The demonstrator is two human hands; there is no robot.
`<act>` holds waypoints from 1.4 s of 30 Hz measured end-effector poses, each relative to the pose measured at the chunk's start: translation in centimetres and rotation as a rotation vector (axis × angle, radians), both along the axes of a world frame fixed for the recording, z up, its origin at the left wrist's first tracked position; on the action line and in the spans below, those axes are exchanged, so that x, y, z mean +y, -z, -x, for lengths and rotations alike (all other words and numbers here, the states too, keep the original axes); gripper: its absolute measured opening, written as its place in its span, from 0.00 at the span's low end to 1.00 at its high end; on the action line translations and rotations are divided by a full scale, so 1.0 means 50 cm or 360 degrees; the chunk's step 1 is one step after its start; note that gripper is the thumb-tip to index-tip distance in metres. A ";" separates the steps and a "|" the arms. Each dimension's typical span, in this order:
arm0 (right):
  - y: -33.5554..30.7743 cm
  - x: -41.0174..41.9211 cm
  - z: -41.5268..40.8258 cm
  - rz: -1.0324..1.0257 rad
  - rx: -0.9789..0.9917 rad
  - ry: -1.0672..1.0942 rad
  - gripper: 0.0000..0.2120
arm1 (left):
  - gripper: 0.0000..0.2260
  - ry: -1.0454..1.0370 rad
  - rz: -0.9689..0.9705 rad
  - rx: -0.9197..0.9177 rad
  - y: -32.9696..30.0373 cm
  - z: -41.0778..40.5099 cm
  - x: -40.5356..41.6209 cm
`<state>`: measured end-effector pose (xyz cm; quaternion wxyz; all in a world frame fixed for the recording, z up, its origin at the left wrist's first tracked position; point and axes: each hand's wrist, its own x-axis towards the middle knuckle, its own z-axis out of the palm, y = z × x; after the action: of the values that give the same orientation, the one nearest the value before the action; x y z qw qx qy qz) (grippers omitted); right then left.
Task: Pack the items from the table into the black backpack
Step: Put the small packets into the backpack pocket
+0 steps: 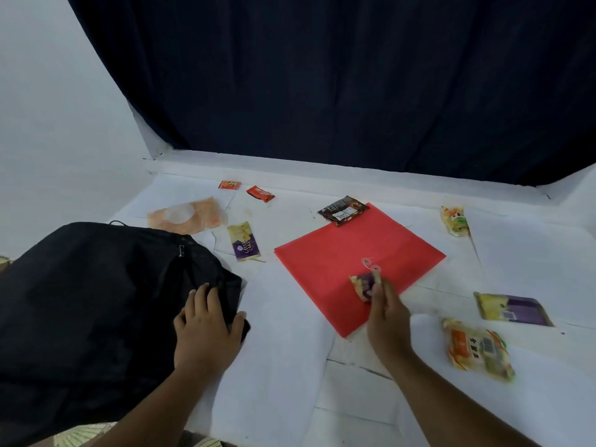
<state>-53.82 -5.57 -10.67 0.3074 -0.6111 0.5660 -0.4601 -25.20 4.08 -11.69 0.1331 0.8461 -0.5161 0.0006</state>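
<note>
The black backpack lies flat at the surface's left edge, long axis running toward the far right. The left hand rests on it, fingers straight. The right hand pinches a small snack packet over the red folder. Dark curtain behind.

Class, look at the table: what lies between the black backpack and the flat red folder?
In the head view, only bare white table separates the black backpack from the flat red folder.
</note>
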 end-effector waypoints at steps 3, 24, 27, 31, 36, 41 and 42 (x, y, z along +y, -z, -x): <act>-0.028 -0.026 0.003 -0.0249 -0.0432 0.0284 0.18 | 0.31 -0.0003 -0.0009 0.0013 0.000 -0.001 0.002; -0.101 0.076 -0.390 -0.0613 -0.1015 -0.0298 0.11 | 0.26 0.0217 0.0572 0.0418 -0.089 -0.207 0.037; -0.108 0.087 -0.440 -0.0628 -0.0952 -0.0338 0.14 | 0.35 0.0004 0.0110 0.0098 -0.102 -0.281 0.034; -0.126 0.096 -0.497 -0.0638 -0.0843 -0.0442 0.14 | 0.14 0.0101 0.0139 0.0216 -0.136 -0.334 0.030; -0.138 0.104 -0.562 -0.0684 -0.0556 -0.0634 0.14 | 0.06 -0.0018 0.0467 0.0751 -0.217 -0.402 0.035; -0.161 0.116 -0.624 -0.0774 -0.0160 -0.1076 0.12 | 0.05 -0.0065 0.0742 0.1148 -0.273 -0.437 0.050; -0.168 0.117 -0.633 -0.0760 -0.0053 -0.1132 0.12 | 0.05 -0.0069 0.0773 0.1190 -0.279 -0.444 0.051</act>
<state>-22.16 0.26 -2.26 0.5889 -0.6723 0.4056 -0.1912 -3.02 6.65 2.27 0.5055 0.7429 -0.3996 -0.1814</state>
